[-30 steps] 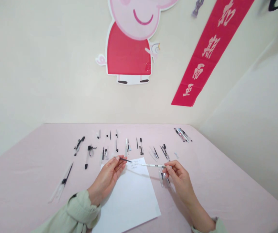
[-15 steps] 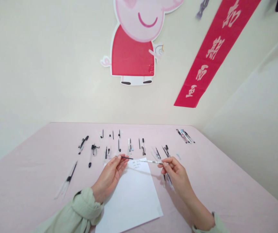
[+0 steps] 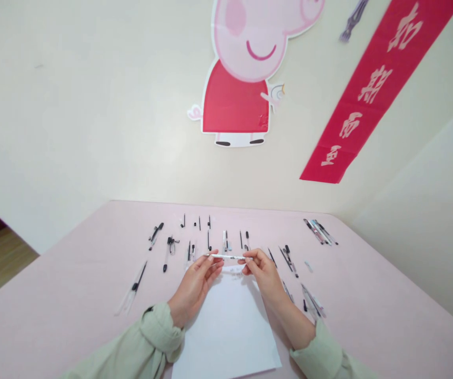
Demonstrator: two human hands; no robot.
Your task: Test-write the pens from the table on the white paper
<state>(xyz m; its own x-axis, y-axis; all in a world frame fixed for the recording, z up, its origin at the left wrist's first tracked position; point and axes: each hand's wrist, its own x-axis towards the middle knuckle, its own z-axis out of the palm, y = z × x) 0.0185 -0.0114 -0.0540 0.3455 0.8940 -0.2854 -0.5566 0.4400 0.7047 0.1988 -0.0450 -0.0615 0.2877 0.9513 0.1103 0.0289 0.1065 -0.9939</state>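
Note:
A slim white pen [image 3: 230, 257] with small dark marks spans the gap between my hands, held level above the top of a white paper sheet [image 3: 226, 326]. My left hand [image 3: 197, 281] pinches its left end, where a thin dark tip shows by the fingers. Whether these fingers press on the barrel or on the black refill inside it, I cannot tell. My right hand [image 3: 264, 273] is closed on the right end between thumb and fingers. Some small handwriting [image 3: 237, 275] lies near the sheet's top edge, under the pen.
Pens in parts, black refills and caps lie in rows on the pink table [image 3: 72, 295] beyond my hands. At left are a clear barrel with a black refill [image 3: 135, 287]. More parts [image 3: 312, 302] lie right of my right forearm. Several pens [image 3: 320, 231] are bunched at back right.
My hands have come together. The black refill that stuck out from my left hand toward the white barrel is now mostly out of sight. The view has swung left.

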